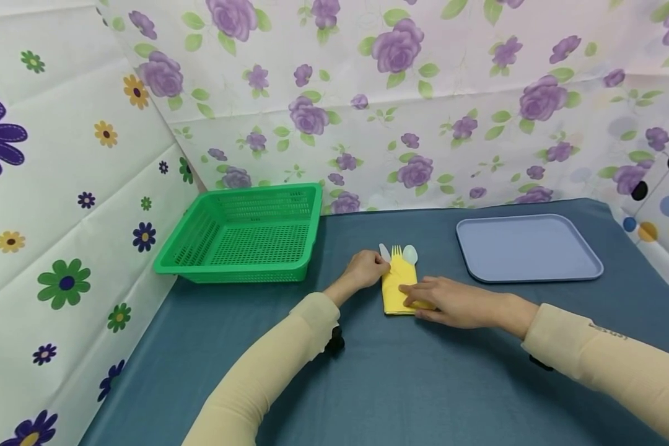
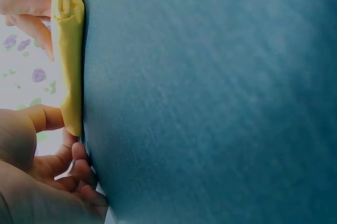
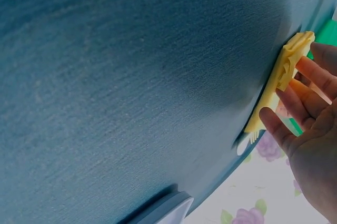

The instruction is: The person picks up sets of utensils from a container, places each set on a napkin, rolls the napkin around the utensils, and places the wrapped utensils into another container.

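Note:
A folded yellow napkin [image 1: 397, 290] lies on the table, with a pale knife [image 1: 384, 253], a yellow fork [image 1: 397, 251] and a pale spoon [image 1: 410, 254] sticking out of its far end. My left hand [image 1: 363, 270] pinches the napkin's far left corner between thumb and fingers; the left wrist view shows this grip at the edge. My right hand [image 1: 451, 301] lies over the napkin's right side, its extended fingertips [image 3: 297, 103] touching the top. The lower parts of the cutlery are hidden in the napkin.
A green perforated basket [image 1: 262, 267] stands at the back left. At the back right lies a pale blue tray [image 1: 529, 248]. Dark blue cloth [image 1: 368, 384] covers the table, and flowered sheets [image 1: 357, 139] hang behind it and at the sides.

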Tool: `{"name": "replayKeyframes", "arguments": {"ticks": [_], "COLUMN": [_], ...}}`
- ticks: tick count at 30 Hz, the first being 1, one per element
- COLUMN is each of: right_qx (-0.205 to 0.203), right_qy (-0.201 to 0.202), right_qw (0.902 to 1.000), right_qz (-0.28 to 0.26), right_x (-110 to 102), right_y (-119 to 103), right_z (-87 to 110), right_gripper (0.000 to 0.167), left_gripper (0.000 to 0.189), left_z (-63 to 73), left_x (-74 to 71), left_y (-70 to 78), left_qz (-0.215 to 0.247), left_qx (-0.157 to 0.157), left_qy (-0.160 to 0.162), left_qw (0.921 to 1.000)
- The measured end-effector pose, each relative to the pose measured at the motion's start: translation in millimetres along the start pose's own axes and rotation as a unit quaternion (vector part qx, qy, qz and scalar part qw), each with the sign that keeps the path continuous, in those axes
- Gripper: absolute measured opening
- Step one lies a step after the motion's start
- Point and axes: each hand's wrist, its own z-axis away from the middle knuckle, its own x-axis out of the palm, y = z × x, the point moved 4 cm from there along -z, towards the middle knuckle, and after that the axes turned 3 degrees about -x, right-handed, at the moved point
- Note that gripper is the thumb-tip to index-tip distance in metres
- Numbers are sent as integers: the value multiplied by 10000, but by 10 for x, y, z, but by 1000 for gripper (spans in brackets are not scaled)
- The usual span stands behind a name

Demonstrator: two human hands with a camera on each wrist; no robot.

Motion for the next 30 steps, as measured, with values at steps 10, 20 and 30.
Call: {"name": "replayKeyframes", "arguments": {"ticks": [10, 20, 30], "right_qx": [117, 28, -23], "right_qy": [-20, 5, 26], "right_qw": [9999, 10000, 10000], "right_qz": [-23, -17, 16], "right_x": [-15, -1, -4], "right_y": [22, 18, 28], "right_z": [15, 9, 7], "right_gripper": [53, 53, 52], "left_gripper": [17, 17, 10], "left_z": [81, 79, 161], "left_x": [-5, 11, 23], "left_y": [14, 43, 168], "left_qz": [-73, -481, -1363], "left_qx": [375, 201, 1612], "left_qy": [-11, 50, 442], "left_qw": [9993, 9986, 9765]}}
